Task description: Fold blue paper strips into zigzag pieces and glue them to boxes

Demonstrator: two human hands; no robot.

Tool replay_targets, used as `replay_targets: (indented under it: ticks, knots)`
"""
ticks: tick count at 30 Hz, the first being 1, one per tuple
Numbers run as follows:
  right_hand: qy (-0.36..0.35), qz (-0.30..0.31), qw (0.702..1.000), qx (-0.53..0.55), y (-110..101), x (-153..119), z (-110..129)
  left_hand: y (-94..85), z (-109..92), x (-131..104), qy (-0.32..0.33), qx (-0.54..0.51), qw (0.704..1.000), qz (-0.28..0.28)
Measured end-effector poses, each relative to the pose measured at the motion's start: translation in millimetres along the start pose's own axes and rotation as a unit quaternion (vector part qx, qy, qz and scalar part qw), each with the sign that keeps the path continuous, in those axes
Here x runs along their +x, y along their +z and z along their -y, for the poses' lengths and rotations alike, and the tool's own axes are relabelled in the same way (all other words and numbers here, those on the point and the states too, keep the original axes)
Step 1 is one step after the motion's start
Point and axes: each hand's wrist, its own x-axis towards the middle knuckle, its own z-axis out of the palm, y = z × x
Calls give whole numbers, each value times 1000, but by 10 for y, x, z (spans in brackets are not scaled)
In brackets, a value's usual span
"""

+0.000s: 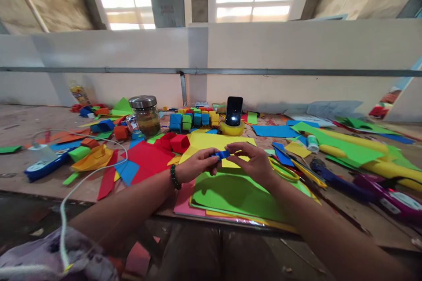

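Above a stack of craft sheets, my left hand (198, 164) pinches a small folded blue paper piece (221, 155) between thumb and fingers. From the other side, the fingertips of my right hand (252, 162) close on the right end of the same piece. Its exact folds are too small to make out. Under both hands lie a green sheet (231, 193) and a yellow sheet (204, 142). Red box shapes (180, 142) sit on a red sheet (145, 158) left of my hands. Yellow-handled scissors (285, 171) lie by my right wrist.
A phone (234, 110) leans in a yellow tape roll (232, 129). A lidded glass jar (145, 116) stands left of small coloured cubes (194, 118). A white cable (99, 169) crosses the left side. A purple tool (389, 195) lies right, near a glue bottle (312, 144).
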Motion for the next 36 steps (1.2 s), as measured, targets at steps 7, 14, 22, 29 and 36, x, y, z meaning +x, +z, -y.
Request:
replay_targets:
  ticks: [7,14,22,29,36]
  knots:
    - [184,80,961,189,-31,46,-5,49,-71,-36,25,47,999,2]
    - [154,96,965,190,-32,6,88,55,-104,-26,9,40,998,-41]
    - [-114,93,987,-65,29,-78,208,11,-50,1,-160,-20,987,10]
    - [191,35,980,-47,22,29,138,112,-137,-36,-73,119,989,-46]
    - [285,127,942,124,6,26,100,50,-135,-55,-78,123,989,0]
